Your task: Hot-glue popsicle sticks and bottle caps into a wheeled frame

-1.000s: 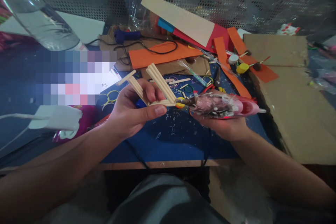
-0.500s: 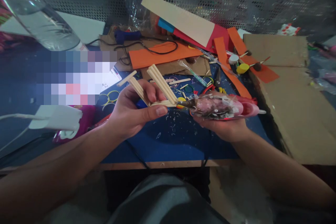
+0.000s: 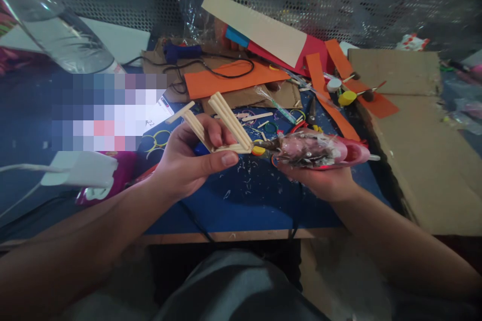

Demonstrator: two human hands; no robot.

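Between the thumb and fingers of my left hand (image 3: 201, 153) is a small frame of wooden sticks (image 3: 230, 120), several pale sticks joined at angles. My right hand (image 3: 320, 180) is wrapped round a pink hot glue gun (image 3: 311, 153), its front smeared with dark and whitish residue. The gun's nozzle points left and is at the lower right corner of the stick frame; whether it touches cannot be made out. A white glue stick (image 3: 374, 157) pokes out of the gun's back end. Most of my right fingers are hidden under the gun.
Behind my hands lie orange sheets (image 3: 226, 79), loose sticks (image 3: 257, 117) and a blue-handled tool (image 3: 183, 52) with a black cord. Cardboard (image 3: 433, 150) covers the right side. At left are a water bottle (image 3: 64, 35), a white plug (image 3: 79, 168) and a lit phone (image 3: 160, 110).
Both hands have shifted very slightly left in the view, with the stick frame and the glue gun still held. The nozzle stays at the frame's corner.
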